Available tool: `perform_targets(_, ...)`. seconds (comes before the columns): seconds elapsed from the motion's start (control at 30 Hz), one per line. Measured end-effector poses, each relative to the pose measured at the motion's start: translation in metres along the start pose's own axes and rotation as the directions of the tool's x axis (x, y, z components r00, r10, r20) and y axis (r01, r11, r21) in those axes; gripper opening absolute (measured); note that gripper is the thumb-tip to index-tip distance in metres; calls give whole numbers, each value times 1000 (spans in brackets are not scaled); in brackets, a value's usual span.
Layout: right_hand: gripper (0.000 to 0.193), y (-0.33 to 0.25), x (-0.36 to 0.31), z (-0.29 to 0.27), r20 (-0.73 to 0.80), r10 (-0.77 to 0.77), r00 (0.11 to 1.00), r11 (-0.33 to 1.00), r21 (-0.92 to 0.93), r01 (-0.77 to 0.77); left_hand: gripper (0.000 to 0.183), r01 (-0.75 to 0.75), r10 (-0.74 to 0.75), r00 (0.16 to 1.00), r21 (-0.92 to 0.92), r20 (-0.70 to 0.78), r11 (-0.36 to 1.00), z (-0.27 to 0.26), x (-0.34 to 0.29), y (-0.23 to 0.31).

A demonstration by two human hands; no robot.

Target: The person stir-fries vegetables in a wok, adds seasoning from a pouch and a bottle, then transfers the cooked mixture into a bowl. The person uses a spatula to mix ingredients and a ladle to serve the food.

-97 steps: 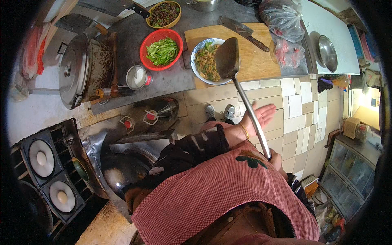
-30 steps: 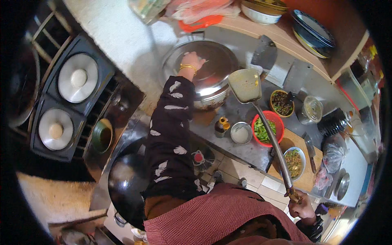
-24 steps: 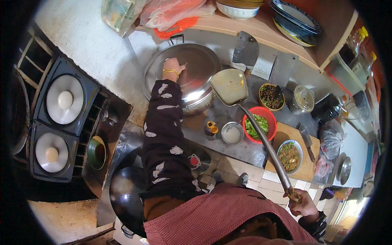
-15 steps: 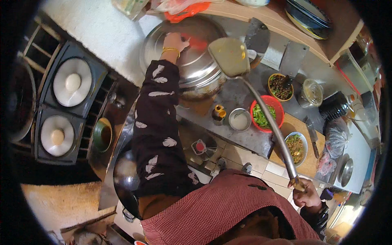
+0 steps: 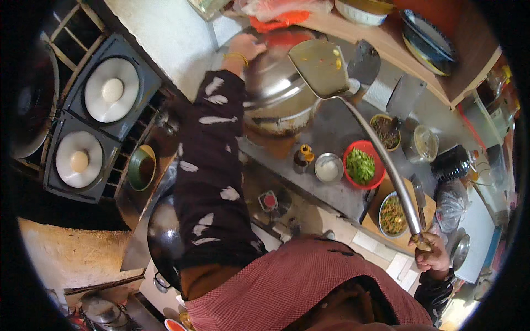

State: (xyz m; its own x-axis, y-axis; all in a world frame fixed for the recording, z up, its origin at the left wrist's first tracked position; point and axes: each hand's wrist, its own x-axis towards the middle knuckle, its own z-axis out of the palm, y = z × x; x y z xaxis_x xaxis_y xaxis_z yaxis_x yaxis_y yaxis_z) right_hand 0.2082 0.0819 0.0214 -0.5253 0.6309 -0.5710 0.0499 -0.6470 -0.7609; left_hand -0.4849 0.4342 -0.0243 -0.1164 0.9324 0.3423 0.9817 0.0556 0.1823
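My left hand (image 5: 247,47) is stretched out over the big metal pot lid (image 5: 279,69), its fingers bent and closed at the lid's top; the grip itself is mostly hidden. Beneath the lid stands a large metal pot (image 5: 281,120). At the lower right, my right hand (image 5: 433,255) is wrapped round the handle end of a long wok spatula (image 5: 381,144). The spatula's broad blade is raised in front of the pot's right side, with small yellow bits stuck on it.
On the counter (image 5: 331,196) stand a red basin (image 5: 377,179) of chopped greens, a small metal bowl (image 5: 329,167), a dark bottle (image 5: 302,157) and a bowl of mixed food (image 5: 393,216). A knife (image 5: 418,196) lies on the cutting board. A wok (image 5: 164,229) is at lower left.
The view has shifted. My right hand has moved slightly right with the spatula, whose blade has tilted. My left hand stays at the pot lid.
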Motion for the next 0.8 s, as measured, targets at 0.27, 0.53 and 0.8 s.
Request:
perform_targets(0.27, 54, -6, -28, -45, -216, -178, 960, 912, -404, 78, 40, -262, 280, 955, -166, 94, 951, -47, -31, -35)
perform_targets(0.53, 48, -98, 135, 25, 58, -116, 992, 647, -753, 119, 45, -43, 118, 973, -347, 198, 937, -106, -137, -19)
perform_targets(0.8, 31, -109, 290, 109, 372, -456, 809, -273, -923, 271, 48, -5, 26, 997, -262, 78, 965, -171, -284, -18)
